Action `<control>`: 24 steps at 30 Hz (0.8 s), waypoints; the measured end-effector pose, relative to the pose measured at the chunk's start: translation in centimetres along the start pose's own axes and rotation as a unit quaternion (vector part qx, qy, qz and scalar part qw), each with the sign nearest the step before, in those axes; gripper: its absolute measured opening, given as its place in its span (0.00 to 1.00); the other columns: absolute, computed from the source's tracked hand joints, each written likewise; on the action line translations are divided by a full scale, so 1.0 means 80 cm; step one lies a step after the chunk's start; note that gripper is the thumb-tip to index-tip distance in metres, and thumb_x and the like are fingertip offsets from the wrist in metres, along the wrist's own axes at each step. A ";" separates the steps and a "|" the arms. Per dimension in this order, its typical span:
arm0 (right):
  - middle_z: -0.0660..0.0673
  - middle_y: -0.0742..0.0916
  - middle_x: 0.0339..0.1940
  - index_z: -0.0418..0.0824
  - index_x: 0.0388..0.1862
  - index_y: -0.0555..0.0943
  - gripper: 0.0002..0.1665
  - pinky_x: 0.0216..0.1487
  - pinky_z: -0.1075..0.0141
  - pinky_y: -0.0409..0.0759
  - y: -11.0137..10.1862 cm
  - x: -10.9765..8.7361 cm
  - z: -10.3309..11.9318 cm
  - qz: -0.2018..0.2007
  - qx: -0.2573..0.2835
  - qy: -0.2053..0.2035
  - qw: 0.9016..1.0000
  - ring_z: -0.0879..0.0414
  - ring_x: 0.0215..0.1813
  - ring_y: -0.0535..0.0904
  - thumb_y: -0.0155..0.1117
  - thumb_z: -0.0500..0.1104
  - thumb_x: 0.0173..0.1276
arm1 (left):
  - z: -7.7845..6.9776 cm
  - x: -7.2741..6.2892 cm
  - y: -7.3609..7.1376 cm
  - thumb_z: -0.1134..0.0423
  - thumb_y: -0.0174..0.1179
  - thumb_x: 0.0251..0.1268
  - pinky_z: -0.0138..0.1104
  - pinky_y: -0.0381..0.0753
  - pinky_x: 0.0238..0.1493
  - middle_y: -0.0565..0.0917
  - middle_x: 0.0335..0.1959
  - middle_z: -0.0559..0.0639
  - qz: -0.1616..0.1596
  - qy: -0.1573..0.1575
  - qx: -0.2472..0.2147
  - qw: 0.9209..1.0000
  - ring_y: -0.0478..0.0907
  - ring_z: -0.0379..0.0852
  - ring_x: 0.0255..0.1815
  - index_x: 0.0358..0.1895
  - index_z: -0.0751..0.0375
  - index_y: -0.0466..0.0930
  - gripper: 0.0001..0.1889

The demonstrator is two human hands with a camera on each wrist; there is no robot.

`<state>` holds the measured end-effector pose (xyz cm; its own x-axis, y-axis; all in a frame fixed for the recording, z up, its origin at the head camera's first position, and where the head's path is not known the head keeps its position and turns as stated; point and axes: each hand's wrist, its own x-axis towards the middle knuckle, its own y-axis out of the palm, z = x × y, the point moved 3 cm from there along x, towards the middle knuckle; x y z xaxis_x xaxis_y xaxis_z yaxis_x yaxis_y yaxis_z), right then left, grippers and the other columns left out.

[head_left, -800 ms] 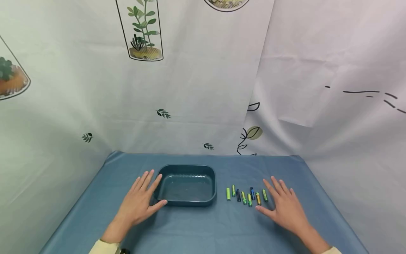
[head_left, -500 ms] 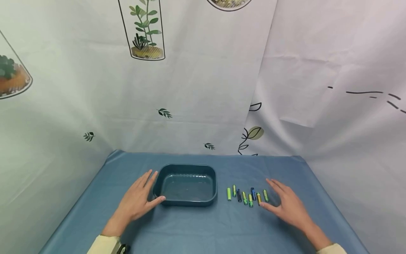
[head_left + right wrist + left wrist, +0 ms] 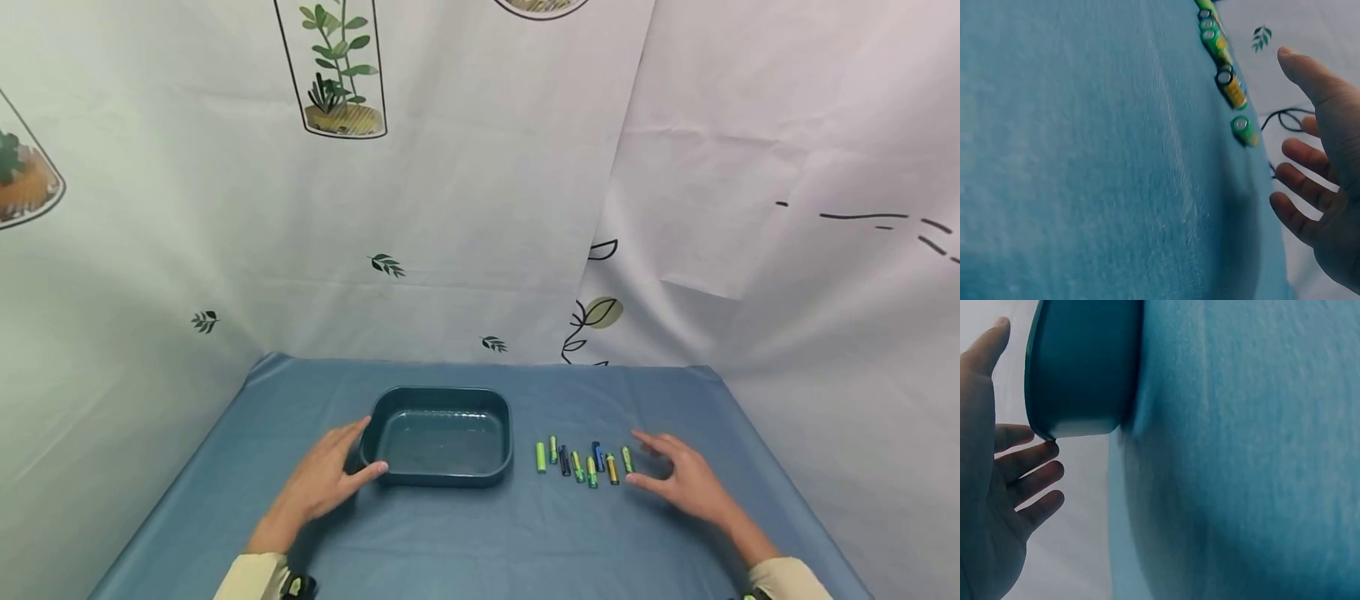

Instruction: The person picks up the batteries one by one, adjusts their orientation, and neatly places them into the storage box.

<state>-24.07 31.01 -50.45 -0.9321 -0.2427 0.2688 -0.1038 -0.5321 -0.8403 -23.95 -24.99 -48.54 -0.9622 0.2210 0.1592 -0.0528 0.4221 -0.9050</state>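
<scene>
A dark teal rectangular dish [image 3: 442,442] sits on the blue cloth, with nothing inside it. My left hand [image 3: 318,483] is at its left end, thumb and fingers relaxed and apart. In the left wrist view the fingertips [image 3: 1050,450] come right up to the corner of the dish's rim. To the right of the dish lie several small batteries, among them a plain light green one [image 3: 541,458], a dark one [image 3: 565,461], a blue one [image 3: 597,457] and a yellow one [image 3: 612,469]. Beside the rightmost green battery [image 3: 627,460] hovers my right hand [image 3: 686,479], fingers loosely bent and holding nothing.
Blue cloth [image 3: 465,542] covers the table. A pale printed curtain [image 3: 480,183] hangs behind it and at both sides. In the right wrist view a thin black cable [image 3: 1282,119] shows beyond the table edge.
Both hands were spread wide and have relaxed, their fingers drawing together and bending. My right hand has shifted slightly right. The dish and batteries lie as before.
</scene>
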 end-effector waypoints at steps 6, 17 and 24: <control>0.51 0.85 0.47 0.42 0.68 0.79 0.42 0.35 0.66 0.77 0.004 0.009 -0.011 0.041 0.031 0.013 0.999 0.56 0.46 0.82 0.78 0.60 0.60 | 0.006 0.000 0.002 0.32 0.63 0.64 0.69 0.67 0.62 0.67 0.75 0.68 0.026 -0.027 -0.028 0.999 0.62 0.74 0.74 0.79 0.62 0.62 0.49; 0.57 0.82 0.39 0.41 0.65 0.82 0.41 0.39 0.65 0.76 0.010 0.012 -0.033 0.069 0.045 0.017 0.996 0.65 0.39 0.76 0.79 0.61 0.58 | 0.005 0.002 0.004 0.30 0.67 0.58 0.68 0.68 0.62 0.69 0.74 0.68 0.030 -0.039 -0.053 0.997 0.63 0.72 0.73 0.78 0.61 0.64 0.52; 0.56 0.81 0.37 0.41 0.59 0.86 0.35 0.36 0.66 0.74 0.009 0.017 -0.029 0.082 0.035 0.009 0.996 0.65 0.36 0.74 0.80 0.59 0.58 | 0.006 0.001 0.005 0.29 0.67 0.57 0.68 0.68 0.62 0.70 0.73 0.68 0.026 -0.043 -0.053 0.997 0.63 0.71 0.73 0.78 0.60 0.64 0.53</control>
<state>-26.22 32.14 -51.80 -0.9410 -0.3157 0.1216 0.0735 -0.5419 -0.8372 -24.19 -25.24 -49.04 -0.9825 0.1704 0.0752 0.0211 0.5030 -0.8640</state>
